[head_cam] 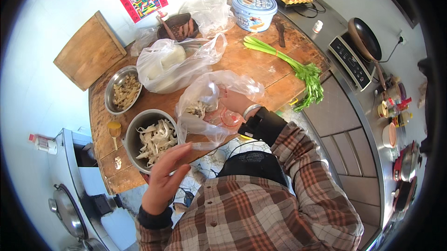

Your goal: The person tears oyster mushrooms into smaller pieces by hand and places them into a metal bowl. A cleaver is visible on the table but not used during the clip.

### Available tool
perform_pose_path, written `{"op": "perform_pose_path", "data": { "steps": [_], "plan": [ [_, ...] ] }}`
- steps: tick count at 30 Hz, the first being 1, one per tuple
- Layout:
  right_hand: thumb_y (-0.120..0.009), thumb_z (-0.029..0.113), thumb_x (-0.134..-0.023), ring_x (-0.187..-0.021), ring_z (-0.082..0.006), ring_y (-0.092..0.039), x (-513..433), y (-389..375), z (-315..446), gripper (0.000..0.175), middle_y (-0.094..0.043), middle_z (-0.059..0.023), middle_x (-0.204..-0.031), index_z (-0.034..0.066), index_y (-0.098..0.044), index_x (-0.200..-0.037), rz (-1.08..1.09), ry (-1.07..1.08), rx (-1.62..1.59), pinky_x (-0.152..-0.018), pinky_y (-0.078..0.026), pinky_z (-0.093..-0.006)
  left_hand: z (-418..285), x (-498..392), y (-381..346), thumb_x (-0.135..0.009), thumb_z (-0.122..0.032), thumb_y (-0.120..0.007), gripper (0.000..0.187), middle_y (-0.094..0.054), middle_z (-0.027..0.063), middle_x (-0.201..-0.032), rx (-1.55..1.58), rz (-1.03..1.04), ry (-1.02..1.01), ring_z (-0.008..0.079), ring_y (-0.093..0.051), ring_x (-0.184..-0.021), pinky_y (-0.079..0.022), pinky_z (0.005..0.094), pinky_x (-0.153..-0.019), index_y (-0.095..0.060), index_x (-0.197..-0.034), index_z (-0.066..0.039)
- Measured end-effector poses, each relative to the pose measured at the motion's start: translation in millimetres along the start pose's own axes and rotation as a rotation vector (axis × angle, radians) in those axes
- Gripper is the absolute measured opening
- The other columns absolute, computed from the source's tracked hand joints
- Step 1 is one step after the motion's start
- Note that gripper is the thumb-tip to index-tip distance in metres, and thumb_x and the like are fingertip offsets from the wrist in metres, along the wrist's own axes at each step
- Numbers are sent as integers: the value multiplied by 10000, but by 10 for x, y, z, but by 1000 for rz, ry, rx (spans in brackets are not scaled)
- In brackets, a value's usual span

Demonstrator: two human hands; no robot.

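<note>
My right hand [234, 101] reaches into an open clear plastic bag [241, 82] on the wooden table; its fingertips are partly hidden by the film, so its grip is unclear. Torn mushrooms [198, 108] lie in the bag, left of that hand. My left hand [167, 177] is raised at the near table edge with its fingers apart, holding nothing. Just beyond it stands a deep metal pot [130, 135] with torn pale mushrooms [159, 139] inside. Behind the pot, a metal bowl [109, 94] contains brownish cut pieces [126, 92].
Another plastic bag [164, 64] with white contents lies behind. Celery [279, 55] hangs over the table's right edge. A blue-white tub [254, 15] stands at the back. A wooden board [89, 50] leans on the wall. A yellow-topped brush [114, 130] lies at the left.
</note>
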State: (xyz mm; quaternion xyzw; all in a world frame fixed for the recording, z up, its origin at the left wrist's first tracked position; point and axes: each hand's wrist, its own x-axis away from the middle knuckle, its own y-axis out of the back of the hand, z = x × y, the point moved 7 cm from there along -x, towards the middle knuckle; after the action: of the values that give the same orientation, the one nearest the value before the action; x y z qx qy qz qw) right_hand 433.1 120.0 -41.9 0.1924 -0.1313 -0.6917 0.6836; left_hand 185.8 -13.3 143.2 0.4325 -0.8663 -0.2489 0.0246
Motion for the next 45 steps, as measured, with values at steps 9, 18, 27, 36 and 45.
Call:
{"op": "perform_pose_path", "data": {
  "steps": [9, 18, 27, 36, 45],
  "plan": [
    [-511, 182, -875, -1076, -344, -573, -234, -449, -121, 307, -595, -219, -1154, 13, -593, -1118, 346, -90, 265, -911, -449, -387, 641, -692, -658, -957, -118, -514, 516, -425, 158, -1394, 365, -91, 265, 219, -411, -1275, -318, 311, -1046, -315, -1416, 10],
    [-532, 134, -842, -1043, -376, -568, -163, -446, 45, 312, -588, -255, -1098, -18, -540, -1114, 274, -88, -83, -885, -452, -387, 822, -760, -322, -977, -122, -472, 596, -236, 157, -1518, 308, -373, 239, 215, -221, -1401, -225, 318, -1103, -175, -1485, -24],
    [-518, 105, -824, -1002, -394, -572, -227, 238, 773, 314, -588, -270, -1028, -28, -500, -1108, 165, 114, 261, -859, -459, -404, 824, -836, -386, -982, -137, -465, 570, -291, 165, -1495, 365, -346, 185, 201, -262, -1382, -209, 287, -1105, -208, -1468, 12],
    [-551, 164, -797, -825, -373, -593, 222, 940, 1792, 291, -628, -178, -899, 32, -577, -1055, 165, 394, 482, -732, -479, -420, 841, -883, -375, -996, -183, -457, 557, -299, 165, -1487, 460, -342, 187, 213, -288, -1370, -246, 307, -1098, -224, -1456, 29],
    [-549, 92, -809, -805, -95, -560, 441, 844, 2363, 317, -633, -32, -890, 43, -613, -1116, 657, 122, -72, -727, -451, -246, 407, -604, -173, -912, -232, -602, 636, -444, 130, -1382, 871, -159, 143, 179, -532, -1091, -488, 317, -898, -306, -1442, -42]
  ]
}}
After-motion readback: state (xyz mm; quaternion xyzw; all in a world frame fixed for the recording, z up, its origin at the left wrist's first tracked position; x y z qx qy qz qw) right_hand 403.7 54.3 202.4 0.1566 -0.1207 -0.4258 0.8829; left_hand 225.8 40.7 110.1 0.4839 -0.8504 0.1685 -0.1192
